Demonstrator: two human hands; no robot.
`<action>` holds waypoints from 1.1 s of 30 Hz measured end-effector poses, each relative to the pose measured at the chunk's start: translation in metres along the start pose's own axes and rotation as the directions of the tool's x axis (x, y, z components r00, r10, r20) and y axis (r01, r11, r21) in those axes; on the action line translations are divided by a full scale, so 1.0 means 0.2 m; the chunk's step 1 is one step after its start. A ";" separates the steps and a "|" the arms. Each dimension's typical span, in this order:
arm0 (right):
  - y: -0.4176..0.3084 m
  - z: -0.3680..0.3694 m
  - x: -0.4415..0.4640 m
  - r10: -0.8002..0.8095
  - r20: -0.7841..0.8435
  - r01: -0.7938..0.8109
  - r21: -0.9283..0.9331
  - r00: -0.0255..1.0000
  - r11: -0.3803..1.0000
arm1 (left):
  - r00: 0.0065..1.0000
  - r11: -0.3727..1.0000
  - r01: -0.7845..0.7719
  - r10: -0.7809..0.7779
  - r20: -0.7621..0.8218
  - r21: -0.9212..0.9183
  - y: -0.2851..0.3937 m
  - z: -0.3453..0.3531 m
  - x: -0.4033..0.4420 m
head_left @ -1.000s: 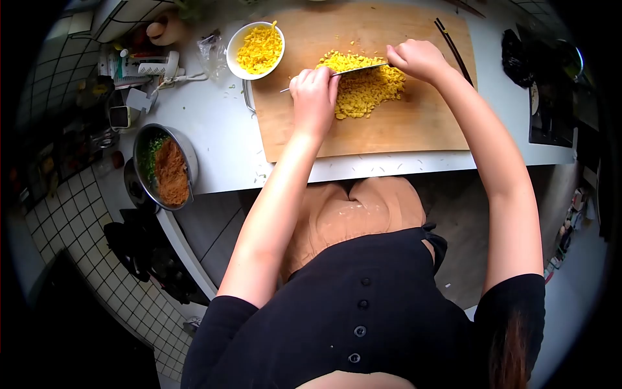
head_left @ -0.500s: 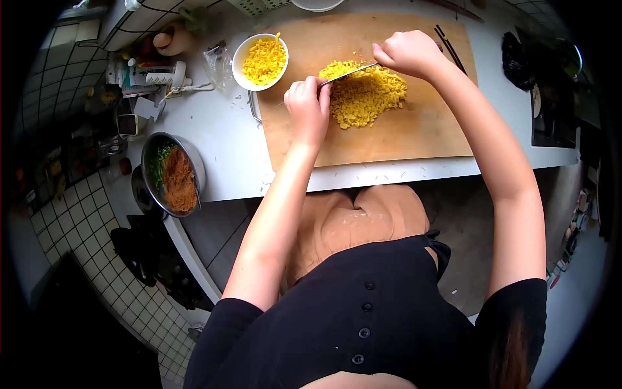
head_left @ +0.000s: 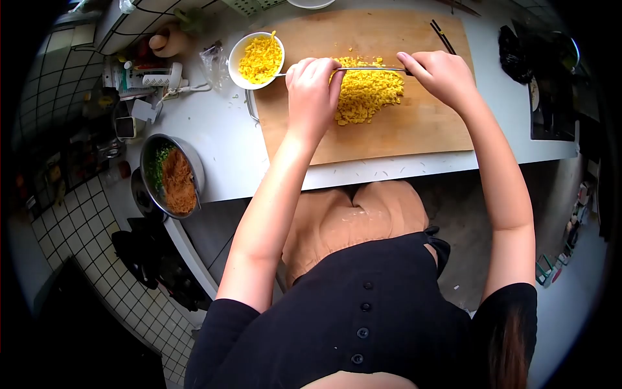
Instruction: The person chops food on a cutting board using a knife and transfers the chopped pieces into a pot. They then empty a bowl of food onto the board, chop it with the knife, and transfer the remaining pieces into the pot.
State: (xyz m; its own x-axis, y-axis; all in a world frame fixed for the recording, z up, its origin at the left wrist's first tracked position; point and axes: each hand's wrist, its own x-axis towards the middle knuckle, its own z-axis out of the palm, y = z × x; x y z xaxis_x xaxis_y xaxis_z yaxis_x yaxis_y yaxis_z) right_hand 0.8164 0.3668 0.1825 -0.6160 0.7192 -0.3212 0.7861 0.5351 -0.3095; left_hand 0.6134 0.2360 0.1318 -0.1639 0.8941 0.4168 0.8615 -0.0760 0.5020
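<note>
A kitchen knife (head_left: 369, 69) lies level across the far part of a heap of chopped yellow food (head_left: 370, 97), which looks like cooked egg. My right hand (head_left: 442, 76) is closed round its handle. Near the other end of the blade, my left hand (head_left: 311, 91) grips it with fingers folded over the top. The tip pokes out to the left of that hand. Beneath the heap is a wooden cutting board (head_left: 402, 139). Just left of my left hand, a white bowl (head_left: 241, 79) holds more of the yellow bits.
A metal bowl (head_left: 199, 167) with shredded orange-brown food and chopped greens stands at the counter's left corner. Dark chopsticks (head_left: 443, 36) lie on the board's far right. A black plastic bag (head_left: 515, 58) and a crumpled clear bag (head_left: 212, 63) are on the counter (head_left: 223, 155).
The knife has gone from slanted to nearly level. My right hand has shifted right and nearer to me; my left hand has moved slightly away from me, its fingers now over the blade.
</note>
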 end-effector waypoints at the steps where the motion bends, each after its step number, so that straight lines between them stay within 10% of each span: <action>1: 0.01 -0.03 -0.08 0.064 0.017 -0.066 0.082 0.998 0.994 | 0.999 0.999 -0.041 0.041 0.030 -0.009 0.03 0.00 0.07; 8: 0.09 0.11 -0.49 0.308 0.259 -0.401 0.653 0.916 0.643 | 0.869 0.893 -0.412 0.444 0.216 -0.180 0.09 0.31 0.39; 15: 0.00 0.41 -0.53 0.440 0.254 -0.369 0.908 0.861 0.197 | 0.766 0.816 -0.556 0.578 0.281 -0.160 0.12 0.51 0.46; 33: -0.03 0.68 -0.46 0.469 0.107 -0.335 0.836 0.877 0.435 | 0.725 0.862 -0.482 0.493 0.481 -0.156 0.05 0.49 0.40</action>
State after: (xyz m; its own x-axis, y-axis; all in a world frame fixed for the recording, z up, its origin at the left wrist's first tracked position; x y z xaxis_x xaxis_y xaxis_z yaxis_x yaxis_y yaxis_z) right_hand 0.8625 0.2371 0.0918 -0.1768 0.8341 -0.5224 0.5062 -0.3782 -0.7751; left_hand 0.6550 0.3503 0.0960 0.5370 0.8231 0.1848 0.7468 -0.5657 0.3497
